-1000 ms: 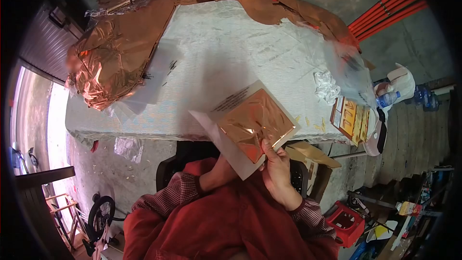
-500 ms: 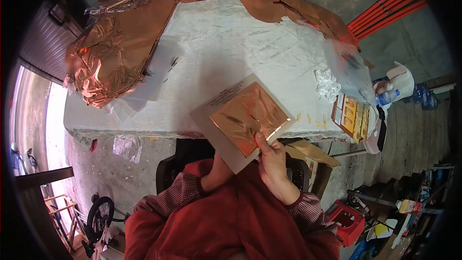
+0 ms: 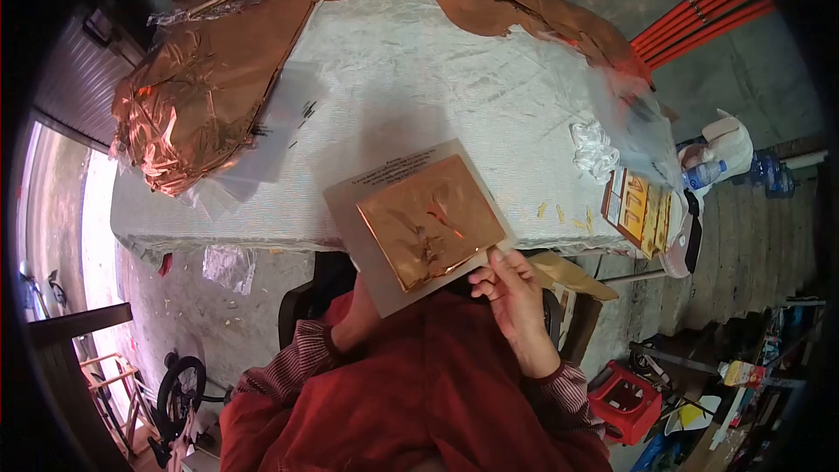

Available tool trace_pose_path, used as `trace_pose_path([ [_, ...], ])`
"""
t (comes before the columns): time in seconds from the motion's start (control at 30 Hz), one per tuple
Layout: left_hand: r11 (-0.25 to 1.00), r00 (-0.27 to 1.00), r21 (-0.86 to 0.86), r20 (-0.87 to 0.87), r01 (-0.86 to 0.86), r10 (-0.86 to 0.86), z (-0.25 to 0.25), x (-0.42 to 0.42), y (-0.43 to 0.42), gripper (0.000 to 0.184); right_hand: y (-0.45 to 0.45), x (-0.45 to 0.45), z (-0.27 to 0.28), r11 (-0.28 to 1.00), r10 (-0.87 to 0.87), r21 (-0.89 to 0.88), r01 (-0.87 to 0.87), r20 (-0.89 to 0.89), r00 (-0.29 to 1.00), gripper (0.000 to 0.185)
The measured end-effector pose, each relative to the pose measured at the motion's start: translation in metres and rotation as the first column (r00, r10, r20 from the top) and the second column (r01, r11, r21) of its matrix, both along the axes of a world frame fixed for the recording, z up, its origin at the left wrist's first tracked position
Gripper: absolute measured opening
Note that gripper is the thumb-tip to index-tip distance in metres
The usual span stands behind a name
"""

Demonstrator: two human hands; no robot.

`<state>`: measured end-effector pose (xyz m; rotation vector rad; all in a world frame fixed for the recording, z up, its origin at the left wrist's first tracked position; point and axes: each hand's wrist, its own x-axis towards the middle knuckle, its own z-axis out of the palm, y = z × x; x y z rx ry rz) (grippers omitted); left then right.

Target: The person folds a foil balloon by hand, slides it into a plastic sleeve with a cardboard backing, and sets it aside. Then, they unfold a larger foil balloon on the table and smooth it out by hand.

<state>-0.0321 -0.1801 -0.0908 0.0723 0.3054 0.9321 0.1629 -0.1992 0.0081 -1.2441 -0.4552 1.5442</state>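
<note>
A clear plastic bag (image 3: 354,225) with printed text near its upper edge is held tilted at the table's front edge. Inside or on it lies a folded copper-coloured foil square (image 3: 433,218); which of the two cannot be told. My right hand (image 3: 516,293) pinches the bag's right corner between thumb and fingers. My left hand (image 3: 357,315) is at the bag's lower left, its fingers hidden behind the bag.
Copper foil sheets (image 3: 210,87) lie along the left and far edges of the white-covered table (image 3: 376,61). Crumpled clear plastic (image 3: 594,150) and a yellow box (image 3: 636,212) are at the right. A red stool (image 3: 625,404) stands on the floor.
The bag and foil square have moved left and turned to lie less diagonally. My right thumb has shifted off the foil's face to the bag's corner.
</note>
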Motion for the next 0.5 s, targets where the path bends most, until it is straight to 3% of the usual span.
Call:
trace_pose_path([
  [0.03, 0.996, 0.993, 0.075, -0.104, 0.057, -0.049, 0.002, -0.006, 0.002, 0.051, 0.000, 0.004, -0.001, 0.998, -0.038, 0.049, 0.037, 0.029, 0.999, 0.012],
  [0.17, 0.983, 0.996, 0.164, -0.060, 0.082, -0.073, 0.011, -0.022, 0.003, 0.047, -0.005, 0.002, -0.012, 0.991, -0.002, 0.132, -0.004, 0.043, 0.999, 0.014],
  [0.23, 0.950, 0.903, 0.248, -0.423, 0.190, -0.071, 0.036, -0.026, 0.004, 0.047, -0.011, 0.002, -0.016, 0.989, 0.058, 0.139, -0.055, -0.014, 0.998, 0.016],
  [0.27, 0.951, 0.902, 0.246, -0.427, 0.186, -0.066, 0.035, -0.027, 0.003, 0.047, -0.012, -0.001, -0.016, 0.989, 0.043, 0.142, -0.038, -0.039, 0.998, 0.016],
  [0.33, 0.867, 0.749, 0.379, -0.663, 0.324, 0.010, 0.034, -0.033, 0.001, 0.046, -0.016, -0.002, -0.025, 0.985, 0.035, 0.168, -0.030, -0.029, 0.999, 0.017],
  [0.5, 0.904, 0.701, 0.341, -0.710, 0.259, 0.067, 0.051, -0.031, -0.003, 0.047, -0.017, 0.004, -0.040, 0.975, 0.057, 0.216, -0.048, -0.038, 0.998, 0.018],
])
